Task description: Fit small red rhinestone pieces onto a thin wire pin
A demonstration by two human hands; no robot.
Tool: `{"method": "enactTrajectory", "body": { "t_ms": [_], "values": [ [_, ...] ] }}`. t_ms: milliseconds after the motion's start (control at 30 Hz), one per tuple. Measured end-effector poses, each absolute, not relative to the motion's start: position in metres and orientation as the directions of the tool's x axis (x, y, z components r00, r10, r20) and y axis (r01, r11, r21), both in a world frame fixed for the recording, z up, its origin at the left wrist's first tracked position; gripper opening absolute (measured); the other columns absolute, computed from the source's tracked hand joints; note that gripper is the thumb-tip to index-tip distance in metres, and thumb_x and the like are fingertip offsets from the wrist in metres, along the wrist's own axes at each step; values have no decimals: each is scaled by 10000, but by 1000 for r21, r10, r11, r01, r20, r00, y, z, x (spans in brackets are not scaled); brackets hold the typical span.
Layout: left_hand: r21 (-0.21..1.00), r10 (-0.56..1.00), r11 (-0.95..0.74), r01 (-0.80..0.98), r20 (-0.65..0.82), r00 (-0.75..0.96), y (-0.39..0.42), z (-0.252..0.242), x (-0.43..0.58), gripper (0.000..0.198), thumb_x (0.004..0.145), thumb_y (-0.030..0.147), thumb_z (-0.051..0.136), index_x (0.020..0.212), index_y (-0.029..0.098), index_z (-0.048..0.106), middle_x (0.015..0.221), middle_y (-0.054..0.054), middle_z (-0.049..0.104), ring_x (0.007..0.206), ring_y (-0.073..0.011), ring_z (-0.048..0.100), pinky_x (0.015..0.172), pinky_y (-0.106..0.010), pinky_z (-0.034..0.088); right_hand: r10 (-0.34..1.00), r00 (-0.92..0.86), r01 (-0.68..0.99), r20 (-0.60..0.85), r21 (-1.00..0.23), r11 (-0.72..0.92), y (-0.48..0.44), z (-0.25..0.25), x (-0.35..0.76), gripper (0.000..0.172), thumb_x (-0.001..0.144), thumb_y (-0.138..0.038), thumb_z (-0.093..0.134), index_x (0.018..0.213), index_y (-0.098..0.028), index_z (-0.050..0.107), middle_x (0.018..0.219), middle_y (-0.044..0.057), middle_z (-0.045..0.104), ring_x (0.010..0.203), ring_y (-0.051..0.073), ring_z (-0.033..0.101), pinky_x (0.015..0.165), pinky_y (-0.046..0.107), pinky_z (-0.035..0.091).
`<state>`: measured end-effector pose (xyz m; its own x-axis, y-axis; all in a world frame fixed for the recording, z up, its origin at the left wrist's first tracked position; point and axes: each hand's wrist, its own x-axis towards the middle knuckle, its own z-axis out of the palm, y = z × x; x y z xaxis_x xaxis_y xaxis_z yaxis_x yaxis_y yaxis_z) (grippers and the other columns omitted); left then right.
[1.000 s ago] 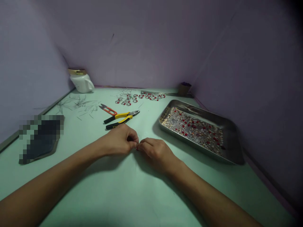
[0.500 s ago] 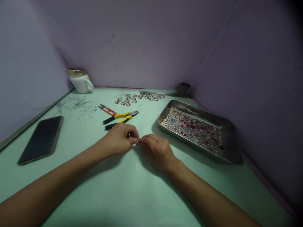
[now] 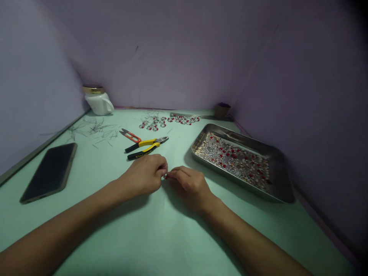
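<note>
Between my fingertips is a small beaded ring [image 3: 165,176] with red and clear beads, mostly covered by the fingers. My left hand [image 3: 148,172] pinches it from the left, its fingers curled in. From the right, my right hand [image 3: 191,186] grips the same piece between thumb and forefinger. Just beyond the left hand lie yellow-and-black pliers [image 3: 148,146], their handles spread. Orange thread snips [image 3: 130,135] rest beside them. To the right of my right hand, a metal tray [image 3: 224,171] holds loose red, white and gold beads [image 3: 235,159].
Several finished-looking beaded rings [image 3: 155,123] lie at the back. Cut wire pieces [image 3: 97,126] are scattered at the back left. A phone [image 3: 50,172] lies at left, a white mug [image 3: 99,103] in the left corner. A small brown pot [image 3: 222,110] stands at the back right.
My left hand has turned slightly and its fingers have closed further over the beaded ring. The whole view has shifted a little; the other items have stayed put.
</note>
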<state>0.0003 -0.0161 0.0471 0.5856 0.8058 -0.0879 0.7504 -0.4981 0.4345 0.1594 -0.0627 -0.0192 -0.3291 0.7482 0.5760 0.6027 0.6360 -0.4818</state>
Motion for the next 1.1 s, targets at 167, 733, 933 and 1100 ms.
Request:
{"method": "enactTrajectory", "body": {
  "t_ms": [167,733,933,1100],
  "values": [
    [234,796,-589,773,6,605,-27,45,5,121,746,140,422,745,161,541,788,-68,564,668,-183,520,568,-294,372,757,-296,627,582,-480,614,-63,-21,155,150,804,-107,475,778,-158,615,714,68,653,649,154,603,594,266,481],
    [-333,280,-756,564,614,738,-25,8,14,164,759,41,428,700,113,564,943,-147,598,708,-207,508,553,-311,428,909,90,563,407,-774,291,-61,-16,148,175,713,-114,524,730,-165,691,671,46,681,594,160,597,592,270,460],
    [-228,351,-783,579,607,713,-23,4,14,139,687,36,448,728,107,560,960,-156,581,732,-219,525,562,-321,444,948,167,387,272,-902,191,-58,-25,148,154,741,-196,559,800,-170,699,754,50,705,625,165,624,600,282,494],
    [-7,471,-789,614,634,613,-22,-1,12,145,709,49,438,777,119,544,1042,-160,534,856,-233,559,636,-322,474,933,197,389,302,-897,208,-57,-21,149,127,744,-191,565,775,-165,685,722,46,691,633,162,624,623,287,499]
  ]
}}
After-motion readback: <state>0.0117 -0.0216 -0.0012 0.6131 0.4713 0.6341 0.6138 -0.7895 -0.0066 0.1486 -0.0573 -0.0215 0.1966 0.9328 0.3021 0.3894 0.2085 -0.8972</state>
